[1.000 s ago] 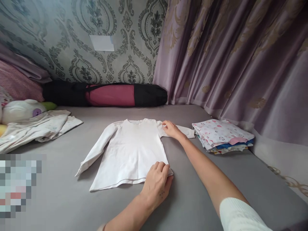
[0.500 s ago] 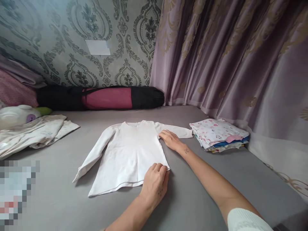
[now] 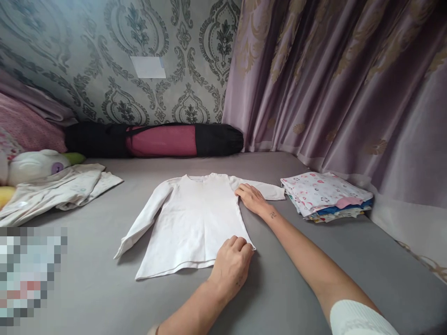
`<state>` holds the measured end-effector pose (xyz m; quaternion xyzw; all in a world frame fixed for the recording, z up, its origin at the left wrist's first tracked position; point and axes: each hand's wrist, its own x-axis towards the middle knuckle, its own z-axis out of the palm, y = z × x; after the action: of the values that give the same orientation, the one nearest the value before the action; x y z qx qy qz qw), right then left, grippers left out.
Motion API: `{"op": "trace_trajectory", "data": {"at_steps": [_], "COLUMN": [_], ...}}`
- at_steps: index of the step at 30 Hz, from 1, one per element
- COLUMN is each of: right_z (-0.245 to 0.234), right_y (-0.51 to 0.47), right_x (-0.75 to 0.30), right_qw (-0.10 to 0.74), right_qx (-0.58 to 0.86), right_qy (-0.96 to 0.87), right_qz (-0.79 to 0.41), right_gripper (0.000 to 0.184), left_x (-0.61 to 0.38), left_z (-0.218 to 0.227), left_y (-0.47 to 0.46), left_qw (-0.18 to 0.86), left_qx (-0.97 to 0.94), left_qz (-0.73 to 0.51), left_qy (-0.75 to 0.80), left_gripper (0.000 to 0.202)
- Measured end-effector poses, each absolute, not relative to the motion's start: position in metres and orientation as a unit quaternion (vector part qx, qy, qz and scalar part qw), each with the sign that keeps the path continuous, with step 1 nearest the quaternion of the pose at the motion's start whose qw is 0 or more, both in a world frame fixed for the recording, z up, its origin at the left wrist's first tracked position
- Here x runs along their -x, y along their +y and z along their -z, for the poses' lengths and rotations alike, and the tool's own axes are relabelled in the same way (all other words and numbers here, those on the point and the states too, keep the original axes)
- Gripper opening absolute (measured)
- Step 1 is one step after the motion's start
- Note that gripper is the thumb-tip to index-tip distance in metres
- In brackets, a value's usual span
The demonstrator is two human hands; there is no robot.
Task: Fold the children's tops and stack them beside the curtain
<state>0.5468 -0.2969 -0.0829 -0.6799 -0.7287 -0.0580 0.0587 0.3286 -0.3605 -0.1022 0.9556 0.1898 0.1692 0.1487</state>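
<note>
A white long-sleeved shirt (image 3: 192, 221) lies spread flat, front up, on the grey bed sheet (image 3: 279, 279). My left hand (image 3: 232, 265) is at the shirt's near right hem corner, with its fingers curled over the cloth. My right hand (image 3: 251, 197) rests where the right sleeve meets the body, its fingers stretched out on the fabric. The right sleeve points toward a stack of folded clothes. The left sleeve slants down and to the left.
A stack of folded patterned clothes (image 3: 326, 195) sits right of the shirt, near the purple curtain (image 3: 349, 93). A black and pink roll bag (image 3: 157, 139) lies along the wall. Loose pale garments (image 3: 59, 190) and a soft toy (image 3: 35, 165) lie at left.
My right hand slid from the shoulder end of the right sleeve down to the underarm. My left hand stayed on the hem corner. The view shifted slightly.
</note>
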Motion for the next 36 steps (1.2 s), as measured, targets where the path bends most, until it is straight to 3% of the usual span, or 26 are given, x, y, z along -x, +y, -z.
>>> {"op": "trace_trajectory", "data": {"at_steps": [10,14,18,28,36], "right_z": [0.079,0.092,0.102,0.111,0.109], "right_y": [-0.280,-0.266,-0.249,-0.197,-0.194], "right_x": [-0.499,-0.472,-0.461,-0.475,-0.473], "right_qw": [0.101,0.088,0.068,0.058,0.047], "right_qx": [0.714,0.725,0.770,0.819,0.823], "right_qy": [-0.693,-0.679,-0.623,-0.568,-0.563], "right_qz": [-0.017,-0.081,-0.121,-0.063,-0.049], "right_gripper": [0.039,0.049,0.064,0.066,0.065], "left_x": [-0.326,-0.319,-0.318,-0.319,-0.319], "left_z": [0.087,0.094,0.115,0.103,0.096], "left_y": [-0.355,-0.339,-0.338,-0.351,-0.348], "left_qw": [0.187,0.085,0.048,0.120,0.134], "left_qx": [-0.950,-0.932,-0.921,-0.940,-0.940], "left_qz": [-0.150,-0.162,-0.146,-0.084,-0.084], "left_qy": [0.201,0.312,0.358,0.308,0.303], "left_gripper": [0.025,0.030,0.052,0.068,0.067]}}
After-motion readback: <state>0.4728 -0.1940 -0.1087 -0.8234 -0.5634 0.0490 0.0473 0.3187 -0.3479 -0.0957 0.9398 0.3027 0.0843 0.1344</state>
